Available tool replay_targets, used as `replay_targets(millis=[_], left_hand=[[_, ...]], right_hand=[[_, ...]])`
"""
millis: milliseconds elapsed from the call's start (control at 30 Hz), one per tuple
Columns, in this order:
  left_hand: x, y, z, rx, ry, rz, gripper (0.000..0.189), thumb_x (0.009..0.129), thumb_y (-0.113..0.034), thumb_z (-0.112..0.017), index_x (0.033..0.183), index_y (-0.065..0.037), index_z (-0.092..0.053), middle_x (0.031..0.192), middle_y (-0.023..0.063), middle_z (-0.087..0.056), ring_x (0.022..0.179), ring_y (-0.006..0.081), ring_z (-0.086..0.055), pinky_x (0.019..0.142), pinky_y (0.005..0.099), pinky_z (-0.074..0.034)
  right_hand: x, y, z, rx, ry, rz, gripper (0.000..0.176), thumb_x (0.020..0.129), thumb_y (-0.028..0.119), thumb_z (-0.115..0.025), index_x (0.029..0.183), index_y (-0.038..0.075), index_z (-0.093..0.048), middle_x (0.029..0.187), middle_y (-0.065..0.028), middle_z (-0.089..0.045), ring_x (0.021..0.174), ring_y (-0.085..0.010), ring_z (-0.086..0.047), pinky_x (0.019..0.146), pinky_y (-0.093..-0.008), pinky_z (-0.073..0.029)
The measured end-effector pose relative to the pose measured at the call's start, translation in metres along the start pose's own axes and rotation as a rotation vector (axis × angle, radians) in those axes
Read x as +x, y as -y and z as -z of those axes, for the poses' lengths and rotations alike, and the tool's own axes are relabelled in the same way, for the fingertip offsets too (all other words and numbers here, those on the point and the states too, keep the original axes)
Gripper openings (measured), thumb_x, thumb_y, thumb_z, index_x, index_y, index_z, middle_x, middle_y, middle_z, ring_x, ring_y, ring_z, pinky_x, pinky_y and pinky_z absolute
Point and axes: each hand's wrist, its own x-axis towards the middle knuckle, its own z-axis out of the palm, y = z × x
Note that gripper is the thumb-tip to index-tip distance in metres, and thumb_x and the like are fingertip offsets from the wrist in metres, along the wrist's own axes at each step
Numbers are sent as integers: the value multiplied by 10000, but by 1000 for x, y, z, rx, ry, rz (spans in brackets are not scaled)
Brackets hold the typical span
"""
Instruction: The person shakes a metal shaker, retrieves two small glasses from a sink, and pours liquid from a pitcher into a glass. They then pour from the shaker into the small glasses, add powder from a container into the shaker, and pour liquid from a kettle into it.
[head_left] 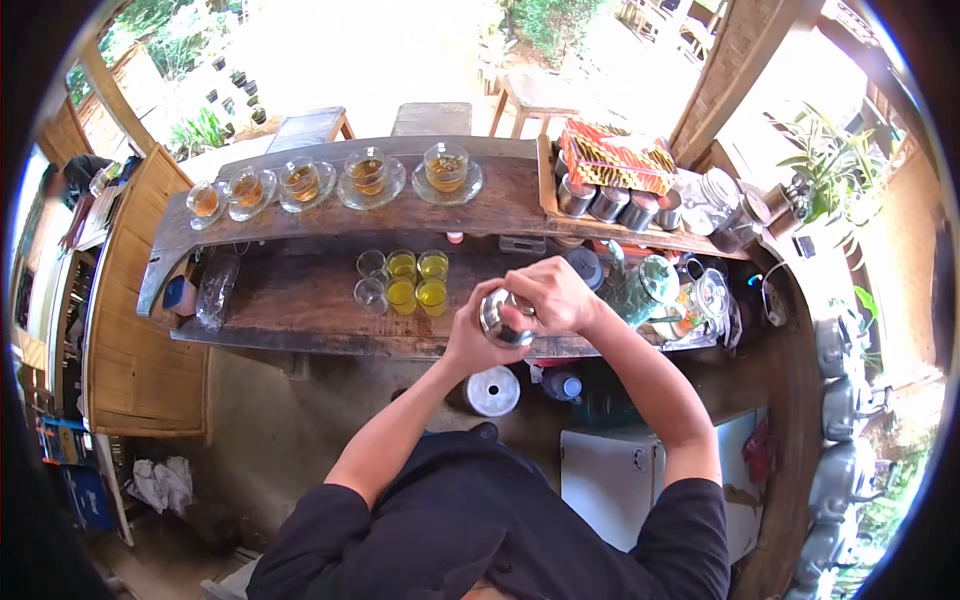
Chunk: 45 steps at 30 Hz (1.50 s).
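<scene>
A shiny metal canister [507, 328] is held up in front of me, above the near edge of the lower counter. My left hand [472, 338] is wrapped round its side. From above, my right hand [550, 292] closes over its top with curled fingers, hiding part of it. Just beyond my left hand stand several small glasses of yellow-green drink [402, 295]. Beside them on the left are two clear glasses [370, 293]. To the right of my right hand is a green speckled enamel pot [645, 283].
Several glass cups of amber drink [368, 172] stand on saucers along the raised shelf [325, 215]. A wooden tray [548, 180] there carries metal tins [608, 204] and a red patterned box [620, 155]. Below are a round stool [492, 391] and a white fridge [605, 480]. Another person [82, 180] is at far left.
</scene>
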Motion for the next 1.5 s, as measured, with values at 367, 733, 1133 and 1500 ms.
replay_targets(millis=[367,733,1133,1500], left_hand=[[-6,-12,19,-23,-14,99,953,615,-176,-961,1411,-66,-448,1237,93,-653,1151,182,-639,1016,360,-517],[-7,-20,12,13,-4,68,914,629,-156,-949,1397,-63,-461,1220,83,-651,1126,164,-646,1006,343,-523],[-15,-33,1,71,-37,153,925,610,-184,-952,1394,-74,-473,1229,103,-658,1128,188,-656,1004,357,-524],[-39,-38,28,52,-98,210,939,587,-166,-952,1393,-105,-474,1215,89,-666,1123,195,-665,996,349,-527]], right_hand=[[22,33,26,62,96,-278,377,892,384,-765,987,51,-615,899,-105,-665,786,-336,-690,705,-426,-545],[24,35,40,159,246,-305,460,892,393,-747,1121,2,-667,1054,-179,-681,974,-348,-689,851,-441,-557],[10,44,34,-77,270,-374,436,931,402,-696,1076,-9,-679,1017,-165,-678,941,-357,-692,818,-446,-555],[16,55,49,480,-6,-491,378,741,-25,-839,1100,37,-735,1013,-81,-706,885,-181,-697,815,-329,-558]])
